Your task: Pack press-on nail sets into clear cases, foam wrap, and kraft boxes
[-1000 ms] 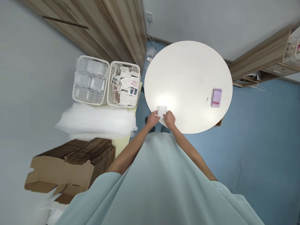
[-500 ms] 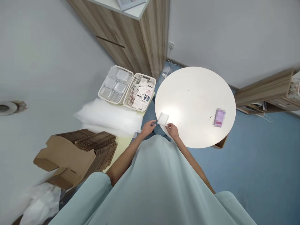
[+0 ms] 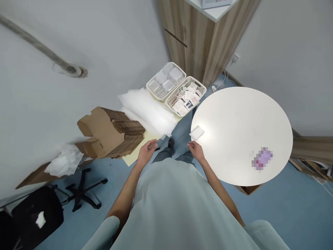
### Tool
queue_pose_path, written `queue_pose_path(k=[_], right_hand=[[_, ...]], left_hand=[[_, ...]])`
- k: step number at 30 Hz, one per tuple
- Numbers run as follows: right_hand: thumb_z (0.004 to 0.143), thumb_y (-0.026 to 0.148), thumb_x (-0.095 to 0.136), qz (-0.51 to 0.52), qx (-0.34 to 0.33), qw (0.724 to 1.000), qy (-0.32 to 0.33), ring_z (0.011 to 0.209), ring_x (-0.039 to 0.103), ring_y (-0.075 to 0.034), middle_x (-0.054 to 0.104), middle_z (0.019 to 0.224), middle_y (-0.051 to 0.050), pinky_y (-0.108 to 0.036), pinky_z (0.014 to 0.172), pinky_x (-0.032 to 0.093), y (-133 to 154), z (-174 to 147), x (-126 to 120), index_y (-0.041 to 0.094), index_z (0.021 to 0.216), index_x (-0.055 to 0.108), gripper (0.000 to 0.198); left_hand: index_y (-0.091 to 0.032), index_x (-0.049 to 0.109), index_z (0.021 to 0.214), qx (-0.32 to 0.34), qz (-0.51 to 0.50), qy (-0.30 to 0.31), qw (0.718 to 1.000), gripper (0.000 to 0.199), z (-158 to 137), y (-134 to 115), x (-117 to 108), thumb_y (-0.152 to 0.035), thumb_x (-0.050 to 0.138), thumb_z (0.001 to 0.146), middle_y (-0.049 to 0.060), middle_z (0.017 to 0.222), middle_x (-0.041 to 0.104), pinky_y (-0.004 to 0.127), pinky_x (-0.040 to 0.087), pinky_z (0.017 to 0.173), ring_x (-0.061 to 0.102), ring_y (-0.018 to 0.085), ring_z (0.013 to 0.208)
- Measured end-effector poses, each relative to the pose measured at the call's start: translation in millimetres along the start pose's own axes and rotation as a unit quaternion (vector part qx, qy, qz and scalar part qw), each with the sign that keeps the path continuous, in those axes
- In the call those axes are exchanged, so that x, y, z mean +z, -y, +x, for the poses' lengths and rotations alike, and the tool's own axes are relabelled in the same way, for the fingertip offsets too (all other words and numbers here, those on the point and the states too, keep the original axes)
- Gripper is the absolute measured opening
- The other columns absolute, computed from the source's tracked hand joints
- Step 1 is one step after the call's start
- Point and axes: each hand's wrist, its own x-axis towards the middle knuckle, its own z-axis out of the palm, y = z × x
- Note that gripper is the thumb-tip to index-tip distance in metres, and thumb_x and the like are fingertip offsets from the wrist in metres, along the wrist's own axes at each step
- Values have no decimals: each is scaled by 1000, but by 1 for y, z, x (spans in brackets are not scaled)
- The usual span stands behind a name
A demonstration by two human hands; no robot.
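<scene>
On round table [image 3: 234, 121] | white packet [image 3: 197, 133] | long axis: lower-left to upper-right

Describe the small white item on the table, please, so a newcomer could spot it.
Find the round white table, then its left edge, just beyond the right hand. The small white item lies there, plain and pale, unlike the pixelated purple item farther right.
</scene>
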Motion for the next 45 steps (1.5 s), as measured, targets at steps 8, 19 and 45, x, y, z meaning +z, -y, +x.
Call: queue_pose_path(k=[8, 19, 45], right_hand=[[99, 53, 59, 0, -55, 998, -23, 106, 77, -26, 81, 114, -11, -39, 92, 61, 46, -17, 38, 22, 114, 71, 37], [102, 42, 62, -80, -92, 992, -26, 99, 78, -23, 82, 116, -8, -35, 91, 59, 158, -39, 140, 23, 118, 73, 27], [107, 24, 55, -564, -96, 804, 165, 119, 77, -32, 78, 126, -20, -41, 91, 59, 251, -15, 309, 23, 171, 31, 68]], left_hand=[[-15, 69, 132, -34, 236, -124, 963, 48, 15, 62, -154, -43, 66, 94, 19, 141, 72, 53, 53, 114, 69, 39, 130], [-17, 75, 127, 39, 336, 49, 940, 37, 51, 108, -229, -40, 58, 103, 12, 135, 76, 38, 54, 99, 72, 33, 119], [-23, 81, 118, 174, 232, -52, 956, 39, 38, 133, -208, -23, 45, 103, 14, 107, 70, 43, 54, 96, 64, 32, 106]])
